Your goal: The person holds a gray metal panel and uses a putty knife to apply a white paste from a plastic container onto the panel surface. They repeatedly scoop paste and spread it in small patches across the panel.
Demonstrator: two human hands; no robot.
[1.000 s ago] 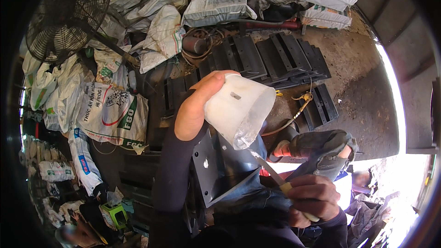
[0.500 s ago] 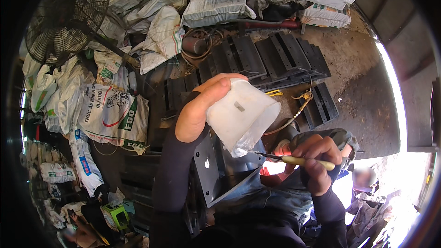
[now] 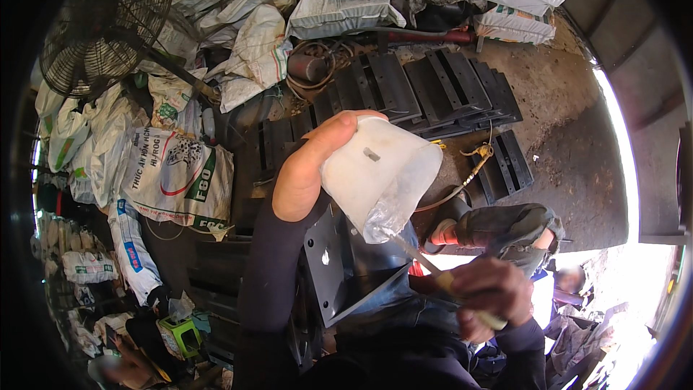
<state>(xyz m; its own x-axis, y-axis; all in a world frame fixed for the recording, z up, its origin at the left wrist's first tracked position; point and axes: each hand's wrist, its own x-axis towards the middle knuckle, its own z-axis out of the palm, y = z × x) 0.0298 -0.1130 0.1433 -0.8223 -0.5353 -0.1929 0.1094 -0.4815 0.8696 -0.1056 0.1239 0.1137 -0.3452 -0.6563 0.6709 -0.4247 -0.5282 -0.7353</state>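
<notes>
My left hand [image 3: 309, 166] is closed on the rim of a whitish, translucent plastic container [image 3: 390, 146], with the thumb along its top edge. The container is tilted, and a clear, crumpled-looking patch shows at its lower end. My right hand [image 3: 487, 292], blurred by motion, grips a pale-yellow-handled knife [image 3: 416, 251]. The tip of its narrow blade meets the container's lower end. Beneath both, a black angled panel [image 3: 323, 263] with round holes lies over my lap, partly hidden by the container and my left arm.
Several black slotted panels [image 3: 442, 87] lie in rows on the floor ahead, beside a hose with a brass-coloured fitting [image 3: 478, 152]. White sacks [image 3: 180, 180] are piled to the left and at the back. A large fan [image 3: 105, 25] stands far left.
My right hand has moved down and slightly left, and the knife now slants more steeply. The container has shifted slightly in my left hand, its tip still at the blade.
</notes>
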